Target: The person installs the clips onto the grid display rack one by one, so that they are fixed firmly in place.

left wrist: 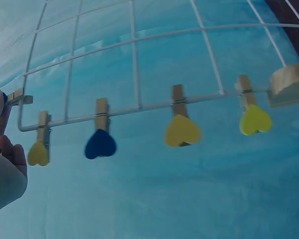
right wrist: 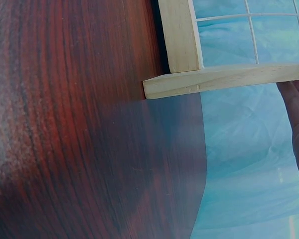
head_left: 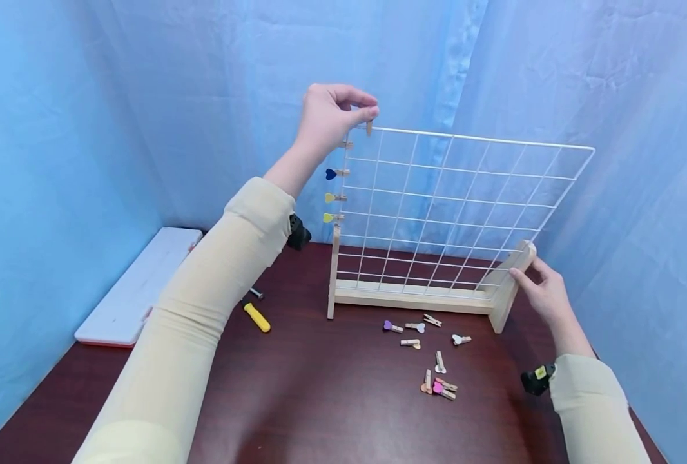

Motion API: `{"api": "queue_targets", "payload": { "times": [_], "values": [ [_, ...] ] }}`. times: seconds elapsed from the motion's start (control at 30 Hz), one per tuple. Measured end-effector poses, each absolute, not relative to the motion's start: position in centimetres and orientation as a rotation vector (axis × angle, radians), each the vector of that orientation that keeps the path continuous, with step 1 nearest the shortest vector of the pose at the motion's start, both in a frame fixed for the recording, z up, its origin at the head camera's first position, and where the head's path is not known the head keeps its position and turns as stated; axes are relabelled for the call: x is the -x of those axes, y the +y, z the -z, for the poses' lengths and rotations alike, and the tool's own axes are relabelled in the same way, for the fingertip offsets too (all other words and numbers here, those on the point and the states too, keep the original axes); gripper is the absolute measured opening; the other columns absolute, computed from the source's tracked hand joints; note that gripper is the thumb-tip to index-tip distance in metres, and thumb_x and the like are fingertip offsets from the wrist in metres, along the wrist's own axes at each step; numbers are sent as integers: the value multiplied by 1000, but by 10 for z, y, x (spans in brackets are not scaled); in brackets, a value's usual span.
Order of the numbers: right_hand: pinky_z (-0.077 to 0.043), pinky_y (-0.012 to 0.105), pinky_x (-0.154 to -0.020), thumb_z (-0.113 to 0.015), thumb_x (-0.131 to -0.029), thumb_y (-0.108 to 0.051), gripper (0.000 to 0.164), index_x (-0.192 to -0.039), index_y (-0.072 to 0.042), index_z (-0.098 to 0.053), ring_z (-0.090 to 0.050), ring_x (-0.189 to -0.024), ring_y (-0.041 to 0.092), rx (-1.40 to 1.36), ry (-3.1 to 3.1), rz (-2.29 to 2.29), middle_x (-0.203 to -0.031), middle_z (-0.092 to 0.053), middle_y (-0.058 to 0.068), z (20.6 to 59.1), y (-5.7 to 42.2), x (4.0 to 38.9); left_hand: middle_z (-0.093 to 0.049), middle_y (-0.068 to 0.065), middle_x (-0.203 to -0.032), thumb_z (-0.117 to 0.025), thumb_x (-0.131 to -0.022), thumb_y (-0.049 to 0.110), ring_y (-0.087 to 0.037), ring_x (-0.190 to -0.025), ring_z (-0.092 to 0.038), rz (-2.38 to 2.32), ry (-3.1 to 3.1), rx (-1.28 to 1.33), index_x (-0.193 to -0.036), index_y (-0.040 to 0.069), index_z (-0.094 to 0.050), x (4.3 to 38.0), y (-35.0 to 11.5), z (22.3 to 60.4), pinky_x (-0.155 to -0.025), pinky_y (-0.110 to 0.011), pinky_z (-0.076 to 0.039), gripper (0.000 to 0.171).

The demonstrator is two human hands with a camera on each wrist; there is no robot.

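At the top left corner of a white wire grid (head_left: 450, 136), my left hand (head_left: 333, 115) pinches a small wooden clothespin (head_left: 369, 128). Its jaws sit over the top wire; in the left wrist view a bit of dark blue shows under the fingertips. Several heart clothespins hang along the grid's left side: a dark blue one (left wrist: 100, 143) and yellow ones, such as this yellow clothespin (left wrist: 183, 130). My right hand (head_left: 545, 293) grips the right upright of the wooden stand (right wrist: 214, 79), thumb in front and fingers behind.
Several loose heart clothespins lie before the stand, among them a purple clothespin (head_left: 392, 327) and a pink clothespin (head_left: 445, 390). To the left are a yellow-handled screwdriver (head_left: 256, 317) and a white case (head_left: 140, 283). Blue curtains (head_left: 233, 96) surround the dark red table (head_left: 320, 399).
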State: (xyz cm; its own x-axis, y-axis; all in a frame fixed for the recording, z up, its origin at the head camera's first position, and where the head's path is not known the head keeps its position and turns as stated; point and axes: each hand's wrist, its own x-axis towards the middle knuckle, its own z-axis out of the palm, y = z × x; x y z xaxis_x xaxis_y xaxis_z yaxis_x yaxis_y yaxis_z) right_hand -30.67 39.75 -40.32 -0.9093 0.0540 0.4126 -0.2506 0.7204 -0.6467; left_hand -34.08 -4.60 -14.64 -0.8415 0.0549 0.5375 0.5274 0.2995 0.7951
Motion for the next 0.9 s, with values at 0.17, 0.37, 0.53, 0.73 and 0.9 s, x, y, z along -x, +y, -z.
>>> {"api": "queue_targets", "payload": {
  "times": [0.17, 0.37, 0.53, 0.73, 0.9],
  "values": [
    [-37, 0, -68, -57, -86, -33, 47, -128, -12, -48, -43, -88, -12, -151, -2500, -1029, -110, -55, 13, 404, 400, 305, -66, 5, -95, -71, -73, 33, -10, -80, -50, 1527, -2170, 589, -97, 20, -70, 343, -46, 154, -66, -20, -40, 28],
    [-35, -1, -68, -57, -86, -33, 48, -129, -13, -47, -41, -89, -13, -145, -2510, -1022, -113, -54, 17, 404, 401, 303, -59, 5, -115, -71, -74, 30, -5, -106, -48, 1456, -2151, 650, -120, 20, -57, 328, -60, 164, -89, -18, -38, 49],
    [-36, 0, -68, -57, -86, -32, 47, -128, -12, -49, -43, -88, -12, -148, -2496, -1032, -111, -55, 13, 402, 401, 303, -54, -2, -122, -71, -75, 21, -9, -110, -48, 1531, -2121, 624, -127, 13, -49, 302, -76, 188, -93, -23, -40, 57],
    [-38, 1, -67, -57, -86, -31, 47, -129, -13, -48, -44, -88, -12, -148, -2503, -1048, -111, -55, 12, 403, 401, 303, -52, -10, -125, -73, -73, 16, -19, -114, -47, 1602, -2149, 602, -129, 9, -45, 298, -91, 249, -96, -34, -40, 63],
    [-39, 1, -67, -57, -86, -30, 46, -127, -11, -49, -45, -87, -11, -162, -2484, -1052, -109, -56, 12, 404, 401, 304, -53, -5, -123, -74, -72, 23, -21, -113, -49, 1606, -2269, 563, -129, 13, -46, 311, -95, 321, -95, -36, -42, 65]
  ]
}}
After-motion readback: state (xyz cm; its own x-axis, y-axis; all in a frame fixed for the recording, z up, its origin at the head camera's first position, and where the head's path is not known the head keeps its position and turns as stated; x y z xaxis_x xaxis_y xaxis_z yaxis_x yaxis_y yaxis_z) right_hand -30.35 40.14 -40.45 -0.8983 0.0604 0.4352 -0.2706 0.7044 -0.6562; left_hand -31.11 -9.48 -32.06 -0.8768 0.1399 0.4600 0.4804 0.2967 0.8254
